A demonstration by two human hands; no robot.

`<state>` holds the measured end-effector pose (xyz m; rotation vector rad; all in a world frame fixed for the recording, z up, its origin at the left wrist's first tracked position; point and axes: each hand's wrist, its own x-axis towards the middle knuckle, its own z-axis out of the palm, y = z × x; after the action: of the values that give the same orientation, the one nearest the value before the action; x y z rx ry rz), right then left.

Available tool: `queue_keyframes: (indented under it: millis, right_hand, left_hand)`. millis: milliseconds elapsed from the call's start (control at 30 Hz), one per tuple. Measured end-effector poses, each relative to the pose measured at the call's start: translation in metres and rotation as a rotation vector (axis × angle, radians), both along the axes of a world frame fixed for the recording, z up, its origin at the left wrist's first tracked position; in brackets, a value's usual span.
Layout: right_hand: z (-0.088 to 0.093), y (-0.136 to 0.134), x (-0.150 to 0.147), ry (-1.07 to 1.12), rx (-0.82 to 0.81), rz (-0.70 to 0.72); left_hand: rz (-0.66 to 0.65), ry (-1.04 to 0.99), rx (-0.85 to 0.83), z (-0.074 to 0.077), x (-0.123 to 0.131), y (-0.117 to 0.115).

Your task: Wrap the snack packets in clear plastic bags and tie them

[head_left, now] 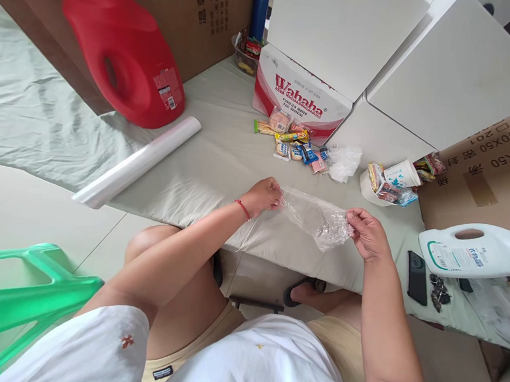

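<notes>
A clear plastic bag (317, 216) is stretched between my two hands above the low cloth-covered platform (222, 159). My left hand (264, 194), with a red string at the wrist, pinches one end of it with closed fingers. The other, crumpled end is pinched by my right hand (366, 230). A roll of clear plastic bags (138, 161) lies on the cloth to the left. Several small snack packets (292, 142) lie scattered on the cloth beyond the bag.
A red detergent jug (124, 51) and a Wahaha carton (300, 94) stand at the back. A paper cup (402, 173) with snacks, a white jug (475, 252), a phone (416, 277) and keys (440, 290) sit right. A green stool (21, 296) stands at lower left.
</notes>
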<state>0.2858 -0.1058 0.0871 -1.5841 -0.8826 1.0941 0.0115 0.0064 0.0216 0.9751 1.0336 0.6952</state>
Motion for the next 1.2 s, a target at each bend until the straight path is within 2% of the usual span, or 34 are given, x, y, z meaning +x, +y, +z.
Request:
queue_keyframes:
  millis: [67, 167, 233, 333, 400, 567, 667, 833, 900, 967, 1033, 1100, 1133, 1200]
  right_hand:
    - [-0.003, -0.003, -0.002, 0.004, -0.015, 0.022]
    - [-0.008, -0.006, -0.002, 0.005, -0.033, 0.053]
    - [-0.009, -0.006, 0.003, 0.001, -0.036, 0.039]
    - [-0.009, -0.004, 0.013, 0.011, -0.038, -0.019]
    - [-0.009, -0.001, 0.019, 0.037, -0.048, -0.055]
    - [-0.019, 0.000, 0.021, 0.093, -0.072, -0.132]
    - [-0.027, -0.005, 0.018, 0.129, -0.115, -0.143]
    - [-0.035, -0.013, 0.011, 0.144, -0.181, -0.141]
    - [-0.036, -0.015, 0.006, 0.122, -0.185, -0.126]
    - [-0.035, -0.015, -0.001, 0.122, -0.183, -0.099]
    - [-0.034, -0.015, -0.010, 0.127, -0.167, -0.089]
    - [-0.033, -0.014, -0.017, 0.119, -0.146, -0.089]
    - [-0.032, -0.014, -0.021, 0.112, -0.134, -0.089]
    - [-0.030, -0.013, -0.028, 0.093, -0.112, -0.088]
  left_hand:
    - [0.085, -0.096, -0.111, 0.002, 0.002, -0.001]
    - [0.134, -0.134, -0.109, 0.004, 0.002, -0.002]
    - [0.067, -0.152, -0.079, 0.007, -0.001, -0.003]
    - [-0.144, -0.166, -0.074, 0.012, -0.010, -0.001]
    - [-0.202, -0.147, -0.086, 0.015, -0.016, 0.002]
    - [-0.089, -0.066, -0.086, 0.013, -0.018, 0.005]
    - [-0.066, -0.018, -0.086, 0.009, -0.013, 0.003]
    - [-0.032, 0.104, 0.022, -0.001, -0.003, 0.001]
    - [0.020, 0.201, 0.110, -0.005, -0.001, 0.003]
    - [0.125, 0.342, 0.276, -0.005, -0.002, 0.005]
    - [0.265, 0.454, 0.522, -0.001, -0.004, 0.004]
    - [0.360, 0.481, 0.785, 0.007, -0.006, -0.003]
    - [0.365, 0.467, 0.899, 0.011, -0.007, -0.008]
    - [0.238, 0.404, 1.054, 0.017, -0.005, -0.022]
